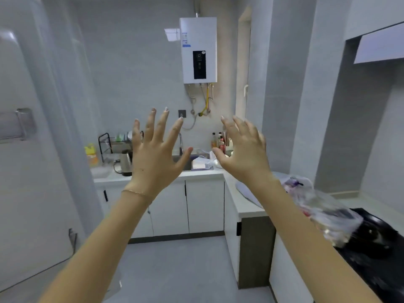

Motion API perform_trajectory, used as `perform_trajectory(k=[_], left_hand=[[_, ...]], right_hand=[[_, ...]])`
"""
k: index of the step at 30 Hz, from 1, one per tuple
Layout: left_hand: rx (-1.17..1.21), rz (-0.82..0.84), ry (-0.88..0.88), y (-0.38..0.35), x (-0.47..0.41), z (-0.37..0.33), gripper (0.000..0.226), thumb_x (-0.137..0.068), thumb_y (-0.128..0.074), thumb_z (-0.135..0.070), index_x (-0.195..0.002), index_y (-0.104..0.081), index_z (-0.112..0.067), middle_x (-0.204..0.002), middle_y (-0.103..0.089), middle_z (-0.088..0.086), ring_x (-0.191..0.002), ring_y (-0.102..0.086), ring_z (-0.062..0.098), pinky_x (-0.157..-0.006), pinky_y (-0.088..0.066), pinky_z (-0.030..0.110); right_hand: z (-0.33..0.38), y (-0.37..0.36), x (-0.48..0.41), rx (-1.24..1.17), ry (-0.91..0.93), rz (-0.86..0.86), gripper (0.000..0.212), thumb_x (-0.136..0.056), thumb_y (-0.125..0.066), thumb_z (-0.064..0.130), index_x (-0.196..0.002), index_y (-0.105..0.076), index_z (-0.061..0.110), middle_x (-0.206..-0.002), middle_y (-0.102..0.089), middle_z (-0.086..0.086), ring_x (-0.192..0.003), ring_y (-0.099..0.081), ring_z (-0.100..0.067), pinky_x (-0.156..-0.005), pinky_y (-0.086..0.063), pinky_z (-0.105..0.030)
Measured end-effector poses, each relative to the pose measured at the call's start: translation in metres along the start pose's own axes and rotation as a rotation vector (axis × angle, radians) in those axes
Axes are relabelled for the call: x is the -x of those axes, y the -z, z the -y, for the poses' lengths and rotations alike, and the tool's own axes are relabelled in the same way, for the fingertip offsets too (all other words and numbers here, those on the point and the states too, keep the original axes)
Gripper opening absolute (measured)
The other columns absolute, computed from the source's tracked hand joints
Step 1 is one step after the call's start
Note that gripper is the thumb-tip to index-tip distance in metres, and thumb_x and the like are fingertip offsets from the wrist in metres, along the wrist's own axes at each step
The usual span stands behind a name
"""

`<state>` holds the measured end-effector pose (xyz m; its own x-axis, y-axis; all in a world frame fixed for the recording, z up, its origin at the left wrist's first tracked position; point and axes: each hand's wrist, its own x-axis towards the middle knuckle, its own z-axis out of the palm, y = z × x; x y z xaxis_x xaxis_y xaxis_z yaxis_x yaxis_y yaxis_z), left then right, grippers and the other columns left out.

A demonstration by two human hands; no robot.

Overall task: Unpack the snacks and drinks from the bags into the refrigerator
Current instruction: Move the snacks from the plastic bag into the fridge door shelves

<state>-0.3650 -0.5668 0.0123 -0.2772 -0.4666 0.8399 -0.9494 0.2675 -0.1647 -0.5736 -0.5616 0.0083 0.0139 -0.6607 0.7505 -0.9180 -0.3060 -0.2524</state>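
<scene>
Plainly nothing is held yet; the left hand (pixel 153 154) and right hand (pixel 242 154) hang raised side by side, each grip spread apart and empty, probably a starting pose; the plastic bags (pixel 323 206) lie on the table (pixel 247 204) at the right, partly over the black hob (pixel 376 237); the refrigerator (pixel 32 149) stands left, its door apparently closed, so it likely needs opening first.

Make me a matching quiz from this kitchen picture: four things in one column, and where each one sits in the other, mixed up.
Things:
1. white boxy water heater
2. shiny steel electric kettle
3. crinkled clear plastic bag
4. tall white refrigerator

Places:
A. right countertop
B. far left of the view
C. high on the back wall
D. back countertop

Pairs: 1-C, 2-D, 3-A, 4-B
</scene>
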Motion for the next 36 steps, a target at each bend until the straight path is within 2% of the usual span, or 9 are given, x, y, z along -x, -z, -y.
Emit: perform_trajectory(k=[3, 8, 14, 17, 21, 25, 29, 32, 36], left_hand=[[0.078, 0.026, -0.011, -0.050, -0.014, -0.058, 0.066, -0.092, -0.035, -0.058, -0.146, -0.039, -0.022, -0.158, -0.025, 0.010, -0.148, -0.012, 0.033, -0.117, -0.006, 0.058], [0.182, 0.085, -0.058, -0.123, -0.021, -0.144, 0.066, -0.092, -0.035, -0.059, -0.147, -0.037, -0.024, -0.158, -0.025, 0.008, -0.148, -0.013, 0.031, -0.117, -0.008, 0.058], [0.309, 0.202, -0.137, -0.204, -0.036, -0.230, 0.069, -0.091, -0.032, -0.062, -0.150, -0.031, -0.026, -0.160, -0.019, 0.006, -0.149, -0.007, 0.030, -0.117, -0.006, 0.057], [0.360, 0.240, -0.178, -0.244, -0.039, -0.267, 0.070, -0.091, -0.029, -0.063, -0.149, -0.033, -0.025, -0.159, -0.021, 0.007, -0.148, -0.010, 0.031, -0.117, -0.002, 0.055], [0.422, 0.279, -0.240, -0.301, -0.043, -0.307, 0.069, -0.090, -0.032, -0.062, -0.147, -0.038, -0.023, -0.157, -0.027, 0.010, -0.147, -0.015, 0.032, -0.117, -0.001, 0.053], [0.519, 0.336, -0.289, -0.362, -0.050, -0.339, 0.066, -0.089, -0.036, -0.056, -0.144, -0.043, -0.021, -0.154, -0.033, 0.011, -0.146, -0.020, 0.035, -0.115, -0.010, 0.057], [0.569, 0.412, -0.361, -0.417, -0.060, -0.365, 0.066, -0.088, -0.041, -0.056, -0.145, -0.040, -0.022, -0.153, -0.034, 0.011, -0.144, -0.022, 0.035, -0.114, -0.015, 0.060], [0.628, 0.454, -0.411, -0.452, -0.067, -0.385, 0.066, -0.088, -0.037, -0.056, -0.144, -0.040, -0.020, -0.152, -0.036, 0.013, -0.142, -0.027, 0.037, -0.113, -0.019, 0.062], [0.636, 0.535, -0.465, -0.493, -0.071, -0.412, 0.066, -0.090, -0.033, -0.059, -0.143, -0.043, -0.021, -0.154, -0.034, 0.010, -0.144, -0.025, 0.035, -0.113, -0.016, 0.060]], right_hand=[[-0.073, 0.004, 0.015, 0.064, -0.066, 0.026, 0.069, -0.088, -0.057, 0.045, -0.149, -0.028, 0.033, -0.154, -0.029, 0.003, -0.144, -0.017, -0.024, -0.115, -0.016, -0.044], [-0.172, 0.007, 0.035, 0.161, -0.202, 0.163, 0.071, -0.090, -0.054, 0.046, -0.151, -0.019, 0.035, -0.159, -0.017, 0.003, -0.147, -0.007, -0.024, -0.117, -0.008, -0.044], [-0.269, 0.002, 0.047, 0.251, -0.335, 0.213, 0.074, -0.089, -0.054, 0.047, -0.152, -0.017, 0.035, -0.159, -0.019, 0.000, -0.147, -0.009, -0.024, -0.117, -0.009, -0.045], [-0.314, -0.002, 0.054, 0.288, -0.402, 0.252, 0.073, -0.091, -0.053, 0.045, -0.152, -0.017, 0.033, -0.159, -0.018, -0.002, -0.147, -0.008, -0.025, -0.117, -0.008, -0.047], [-0.372, -0.012, 0.060, 0.347, -0.493, 0.278, 0.073, -0.091, -0.053, 0.044, -0.152, -0.016, 0.031, -0.160, -0.016, -0.002, -0.147, -0.007, -0.026, -0.117, -0.009, -0.046], [-0.422, -0.038, 0.067, 0.377, -0.613, 0.291, 0.075, -0.090, -0.055, 0.044, -0.153, -0.016, 0.031, -0.160, -0.016, -0.002, -0.147, -0.009, -0.026, -0.116, -0.013, -0.049], [-0.461, -0.069, 0.071, 0.373, -0.700, 0.324, 0.075, -0.090, -0.056, 0.043, -0.152, -0.018, 0.031, -0.159, -0.019, -0.002, -0.145, -0.012, -0.025, -0.115, -0.016, -0.049], [-0.487, -0.086, 0.071, 0.382, -0.759, 0.328, 0.072, -0.091, -0.056, 0.041, -0.152, -0.020, 0.028, -0.157, -0.022, -0.003, -0.145, -0.014, -0.025, -0.114, -0.018, -0.048], [-0.524, -0.102, 0.078, 0.381, -0.850, 0.370, 0.073, -0.091, -0.056, 0.044, -0.152, -0.020, 0.028, -0.158, -0.021, -0.002, -0.146, -0.014, -0.025, -0.114, -0.019, -0.049]])
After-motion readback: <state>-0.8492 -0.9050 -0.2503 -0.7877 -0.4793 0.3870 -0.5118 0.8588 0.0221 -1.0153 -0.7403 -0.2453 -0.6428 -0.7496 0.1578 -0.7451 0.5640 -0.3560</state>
